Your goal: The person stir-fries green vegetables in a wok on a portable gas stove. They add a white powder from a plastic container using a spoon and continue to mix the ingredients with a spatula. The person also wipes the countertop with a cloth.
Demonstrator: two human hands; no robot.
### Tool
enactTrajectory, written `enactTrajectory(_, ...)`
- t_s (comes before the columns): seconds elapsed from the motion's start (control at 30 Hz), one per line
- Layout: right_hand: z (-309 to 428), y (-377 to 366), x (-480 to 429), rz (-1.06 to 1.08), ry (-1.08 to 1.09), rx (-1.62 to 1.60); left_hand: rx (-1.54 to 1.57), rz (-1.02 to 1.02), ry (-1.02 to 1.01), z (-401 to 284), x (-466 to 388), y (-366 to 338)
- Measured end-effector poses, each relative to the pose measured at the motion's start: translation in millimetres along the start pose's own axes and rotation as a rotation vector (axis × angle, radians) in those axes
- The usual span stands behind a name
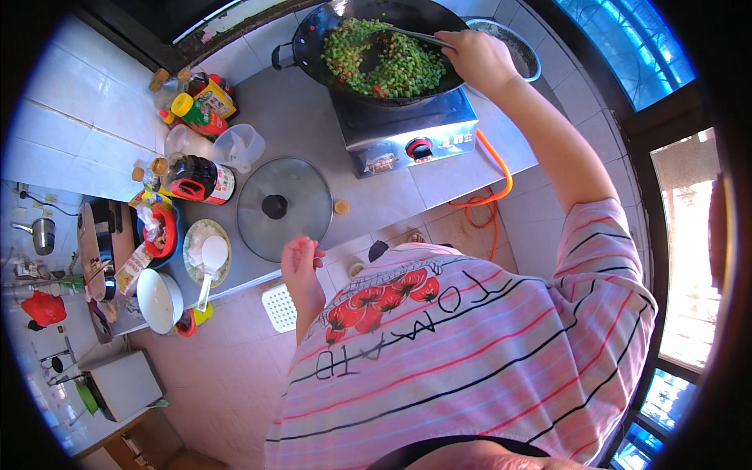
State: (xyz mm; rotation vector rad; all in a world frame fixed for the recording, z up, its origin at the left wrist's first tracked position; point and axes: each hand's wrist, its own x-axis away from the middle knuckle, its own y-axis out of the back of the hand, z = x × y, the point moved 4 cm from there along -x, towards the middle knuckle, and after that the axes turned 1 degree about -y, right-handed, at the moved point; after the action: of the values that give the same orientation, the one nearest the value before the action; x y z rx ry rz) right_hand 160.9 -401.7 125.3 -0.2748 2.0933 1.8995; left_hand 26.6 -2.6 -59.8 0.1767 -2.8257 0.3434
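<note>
In my right hand (pixel 480 59) is the handle of a metal spatula (pixel 420 35), whose far end reaches into a black wok (pixel 308 44). Chopped green vegetables (pixel 411 70) with bits of red lie in the wok in a ring around a darker gap. Under the wok stands a tabletop gas stove (pixel 411 138) with a red-ringed knob. My left hand (pixel 302 258) hangs at the counter's front edge with its fingers curled in, and nothing shows in it. A glass lid (pixel 252 226) with a black knob lies flat just beyond that hand.
An orange gas hose (pixel 499 158) runs from the stove down to the floor. Sauce bottles (pixel 200 182) and a clear plastic tub (pixel 239 147) stand along the wall. A plate (pixel 226 267) bears a white rice paddle (pixel 213 255); a white bowl (pixel 158 299) sits at the counter edge.
</note>
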Motion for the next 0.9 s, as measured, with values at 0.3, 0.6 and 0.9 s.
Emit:
enactTrajectory(0.3, -14, 30, 48, -0.077, 0.269, -0.053, 0.008, -0.04, 0.032, 6, 3, 18)
enactTrajectory(0.6, -21, 15, 39, -0.057, 0.054, -0.018, -0.034, 0.113, 0.013, -6, -8, -15)
enactTrajectory(0.9, -39, 105, 81, 0.083, 0.119, -0.084, -0.069, 0.043, 0.038, 2, -12, -2)
